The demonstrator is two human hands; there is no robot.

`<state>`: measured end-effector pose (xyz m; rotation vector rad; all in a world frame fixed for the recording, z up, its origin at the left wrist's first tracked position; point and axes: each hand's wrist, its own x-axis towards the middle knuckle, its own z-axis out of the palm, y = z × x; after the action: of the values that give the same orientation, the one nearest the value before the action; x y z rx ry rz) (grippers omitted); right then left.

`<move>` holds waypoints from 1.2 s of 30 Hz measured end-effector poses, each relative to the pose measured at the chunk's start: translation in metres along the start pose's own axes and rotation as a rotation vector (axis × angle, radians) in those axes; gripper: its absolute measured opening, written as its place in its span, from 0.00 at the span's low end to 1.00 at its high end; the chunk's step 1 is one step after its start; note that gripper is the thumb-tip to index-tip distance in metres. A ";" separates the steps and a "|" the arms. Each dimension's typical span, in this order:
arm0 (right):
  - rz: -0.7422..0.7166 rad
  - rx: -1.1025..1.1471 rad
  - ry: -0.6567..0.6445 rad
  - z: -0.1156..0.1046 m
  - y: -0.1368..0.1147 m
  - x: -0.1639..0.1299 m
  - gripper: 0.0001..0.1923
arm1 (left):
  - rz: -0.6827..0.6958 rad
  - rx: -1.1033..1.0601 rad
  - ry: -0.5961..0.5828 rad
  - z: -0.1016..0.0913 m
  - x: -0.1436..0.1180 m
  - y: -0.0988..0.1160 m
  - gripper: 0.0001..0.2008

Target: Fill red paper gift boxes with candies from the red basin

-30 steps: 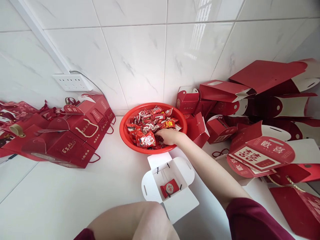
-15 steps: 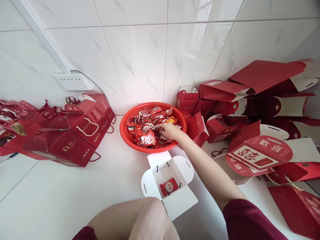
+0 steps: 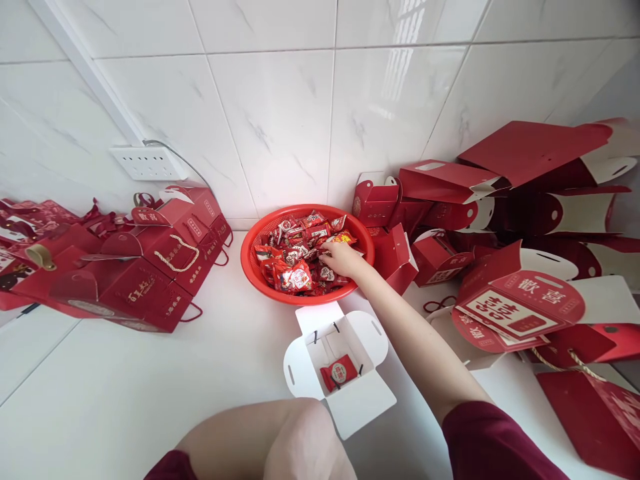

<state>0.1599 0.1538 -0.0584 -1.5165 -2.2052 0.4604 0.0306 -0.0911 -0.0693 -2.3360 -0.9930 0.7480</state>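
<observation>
My right hand [image 3: 340,259] reaches into a round red basket [image 3: 249,263] full of red-wrapped sweets [image 3: 293,257]. Its fingers lie curled among the sweets in the basket's right half, and whether they grip one is hidden. In front of the basket stands an open gift box [image 3: 360,403] with white flaps spread and one red sweet [image 3: 339,372] inside. My bent left arm [image 3: 270,440] fills the bottom edge, touching the box's near left side; its hand is out of sight.
Several closed red gift boxes with cord handles [image 3: 135,280] are stacked at the left. A pile of unfilled and flattened red boxes [image 3: 520,303] covers the right side. A white power strip [image 3: 149,163] hangs on the tiled wall behind.
My right hand has shifted from the basket's near rim up toward its middle right, over the sweets. The box and my left arm have stayed put.
</observation>
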 end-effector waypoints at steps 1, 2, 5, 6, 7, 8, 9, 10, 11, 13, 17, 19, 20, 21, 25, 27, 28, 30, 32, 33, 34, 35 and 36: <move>0.003 0.008 0.015 0.000 0.000 0.000 0.07 | 0.104 0.193 -0.204 -0.001 0.002 0.003 0.34; 0.007 0.014 0.032 0.000 0.000 0.001 0.07 | 0.200 0.394 -0.405 -0.002 0.003 0.004 0.33; 0.021 0.028 0.089 -0.001 0.000 0.002 0.08 | 0.356 0.784 -0.798 0.003 0.002 0.004 0.31; 0.027 0.032 0.109 -0.001 0.000 0.002 0.08 | 0.387 0.836 -0.870 0.005 0.002 0.003 0.30; 0.035 0.036 0.130 -0.002 0.000 0.001 0.08 | 0.424 0.861 -0.926 0.006 0.002 0.002 0.29; 0.043 0.041 0.151 -0.002 0.000 0.001 0.09 | 0.471 0.862 -0.973 0.006 0.003 0.001 0.29; 0.052 0.047 0.173 -0.003 0.000 0.000 0.10 | 0.523 0.846 -1.014 0.004 0.004 0.000 0.28; 0.063 0.053 0.194 -0.004 -0.001 0.000 0.11 | 0.572 0.815 -1.039 0.002 0.006 0.000 0.28; 0.075 0.059 0.216 -0.005 -0.002 -0.001 0.12 | 0.602 0.767 -1.041 -0.001 0.008 0.000 0.28; 0.100 0.069 0.255 -0.008 -0.004 -0.003 0.13 | 0.531 0.632 -0.953 -0.006 0.009 0.000 0.27; 0.123 0.087 0.298 -0.012 -0.007 -0.006 0.13 | -0.127 0.256 -0.348 -0.001 -0.009 -0.007 0.27; 0.124 0.095 0.302 -0.012 -0.007 -0.006 0.13 | -0.342 0.156 -0.117 0.008 -0.024 -0.014 0.28; 0.124 0.098 0.303 -0.013 -0.008 -0.006 0.13 | -0.373 0.162 -0.082 0.012 -0.030 -0.016 0.28; 0.125 0.101 0.303 -0.013 -0.008 -0.006 0.13 | -0.393 0.186 -0.057 0.014 -0.033 -0.017 0.29; 0.128 0.111 0.305 -0.013 -0.007 -0.006 0.14 | -0.425 0.222 0.014 0.010 -0.022 -0.008 0.32; 0.128 0.112 0.305 -0.013 -0.007 -0.006 0.13 | -0.343 0.257 -0.041 0.002 -0.008 0.000 0.32; 0.128 0.112 0.304 -0.013 -0.007 -0.006 0.13 | -0.270 0.291 -0.102 -0.001 -0.003 0.003 0.32; 0.126 0.113 0.303 -0.013 -0.007 -0.006 0.13 | -0.105 0.376 -0.260 -0.004 0.004 0.007 0.31; 0.121 0.115 0.303 -0.012 -0.006 -0.006 0.13 | 0.024 0.466 -0.417 -0.004 0.004 0.008 0.30; 0.119 0.116 0.303 -0.012 -0.006 -0.006 0.13 | 0.075 0.506 -0.485 -0.003 0.003 0.007 0.29; 0.116 0.117 0.304 -0.012 -0.006 -0.006 0.13 | 0.119 0.540 -0.537 -0.003 0.002 0.007 0.28; 0.113 0.117 0.305 -0.012 -0.006 -0.006 0.13 | 0.150 0.563 -0.568 -0.002 0.001 0.006 0.27; 0.109 0.119 0.306 -0.012 -0.006 -0.006 0.13 | 0.166 0.569 -0.582 -0.002 0.001 0.006 0.26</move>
<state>0.1627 0.1466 -0.0463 -1.5354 -1.8374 0.3581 0.0350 -0.0945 -0.0721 -1.7398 -0.6713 1.5990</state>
